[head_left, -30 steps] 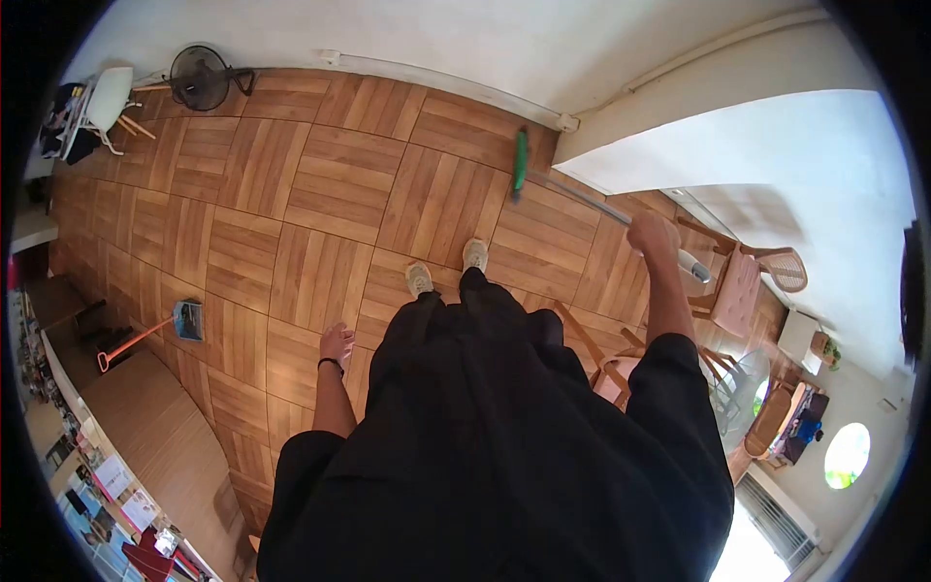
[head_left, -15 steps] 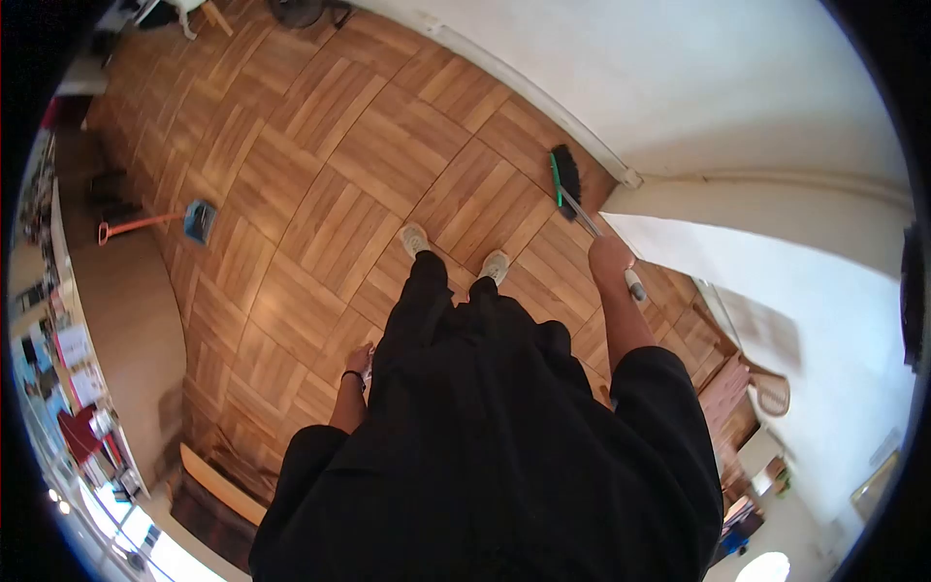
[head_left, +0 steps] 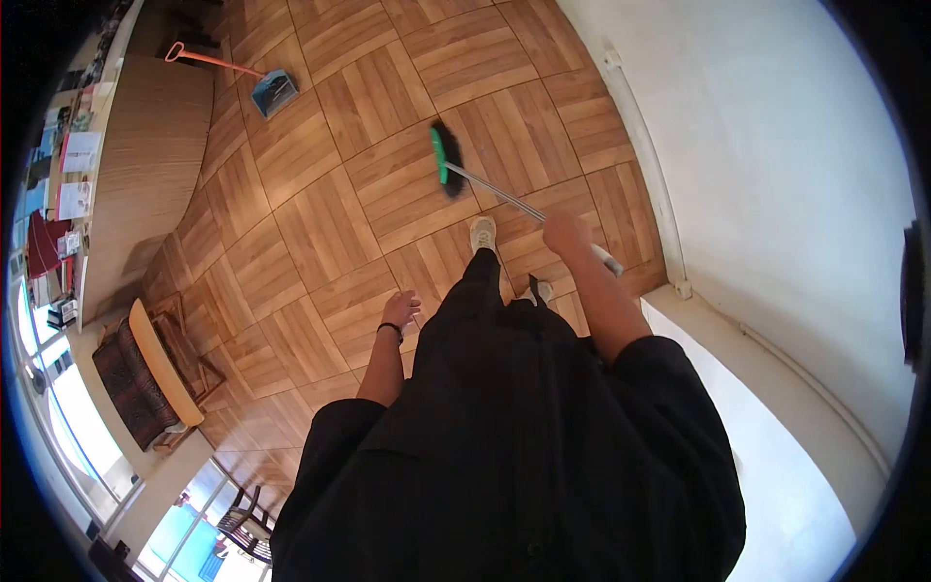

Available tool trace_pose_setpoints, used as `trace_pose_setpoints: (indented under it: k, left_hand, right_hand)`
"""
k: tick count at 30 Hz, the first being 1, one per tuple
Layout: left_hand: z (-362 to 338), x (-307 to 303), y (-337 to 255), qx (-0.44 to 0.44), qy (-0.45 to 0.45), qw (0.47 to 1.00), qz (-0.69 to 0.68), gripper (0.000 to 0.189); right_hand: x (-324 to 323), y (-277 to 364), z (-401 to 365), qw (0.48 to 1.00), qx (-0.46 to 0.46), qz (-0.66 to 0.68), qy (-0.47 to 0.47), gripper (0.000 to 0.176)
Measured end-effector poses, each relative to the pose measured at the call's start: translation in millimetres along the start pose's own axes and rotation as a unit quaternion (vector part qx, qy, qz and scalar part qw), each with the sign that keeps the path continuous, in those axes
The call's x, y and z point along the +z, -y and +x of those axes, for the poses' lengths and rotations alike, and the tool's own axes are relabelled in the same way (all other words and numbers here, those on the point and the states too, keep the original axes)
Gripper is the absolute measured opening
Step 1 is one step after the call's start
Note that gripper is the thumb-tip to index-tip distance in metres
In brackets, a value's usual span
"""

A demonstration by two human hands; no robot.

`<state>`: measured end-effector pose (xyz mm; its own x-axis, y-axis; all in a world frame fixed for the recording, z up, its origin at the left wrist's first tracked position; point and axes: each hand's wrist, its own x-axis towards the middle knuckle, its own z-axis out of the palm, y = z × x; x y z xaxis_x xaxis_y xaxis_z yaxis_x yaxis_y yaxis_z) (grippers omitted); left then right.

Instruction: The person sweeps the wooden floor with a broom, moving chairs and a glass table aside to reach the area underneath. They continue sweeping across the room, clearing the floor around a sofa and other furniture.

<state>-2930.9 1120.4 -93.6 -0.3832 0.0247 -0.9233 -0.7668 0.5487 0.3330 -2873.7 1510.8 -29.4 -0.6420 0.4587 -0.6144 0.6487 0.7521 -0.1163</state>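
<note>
Right grip (head_left: 567,233) was closed around the metal handle of the broom (head_left: 495,194), near the handle's upper end, with a short pale stub of the handle sticking out behind the knuckles. From the head view, the handle ran up and to the left from that grip, away from the body, to a green-backed head with dark bristles (head_left: 444,160) that rested on the parquet floor (head_left: 330,223). The broom head lay ahead of the person's feet, well apart from the white wall (head_left: 776,145) on the right and its baseboard (head_left: 648,165).

Left grip (head_left: 400,308) hung loosely beside the hip, fingers slack and half curled, holding nothing and touching nothing; a dark band (head_left: 390,331) circled its wrist. One pale shoe (head_left: 482,233) stood just left of the right grip, and the other shoe (head_left: 543,289) showed partly beneath the forearm. Black clothing (head_left: 514,446) filled the lower middle of the view.

Far off at the upper left, a blue dustpan (head_left: 272,92) with an orange handle lay on the floor, just beside a wooden desk (head_left: 145,136) that carried papers (head_left: 78,155). A low bench (head_left: 155,373) with a dark woven seat stood at the left by the windows (head_left: 58,407).
</note>
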Motion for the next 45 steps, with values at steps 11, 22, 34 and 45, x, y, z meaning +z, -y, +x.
trace_pose_setpoints:
  k: [11, 22, 34, 45]
  left_hand:
    - [55.8, -36.8, -33.2, -0.052, 0.02, 0.979, 0.195, 0.036]
    - [109.5, 66.9, -187.8, 0.063, 0.1, 0.967, 0.225, 0.024]
    - [62.7, 108.6, -222.0, 0.008, 0.058, 0.967, 0.249, 0.025]
    - [6.9, 125.5, -187.5, -0.012, -0.039, 0.99, 0.132, 0.034]
  right_hand:
    - [-80.4, -64.5, -74.6, 0.983, 0.14, 0.096, 0.071, 0.04]
    - [-73.6, -216.0, -256.3, 0.901, 0.423, 0.075, 0.052, 0.038]
    - [-6.7, -340.5, -164.6, 0.897, 0.437, 0.028, -0.06, 0.02]
    - [-96.0, -228.1, -14.5, 0.987, 0.153, 0.003, -0.045, 0.016]
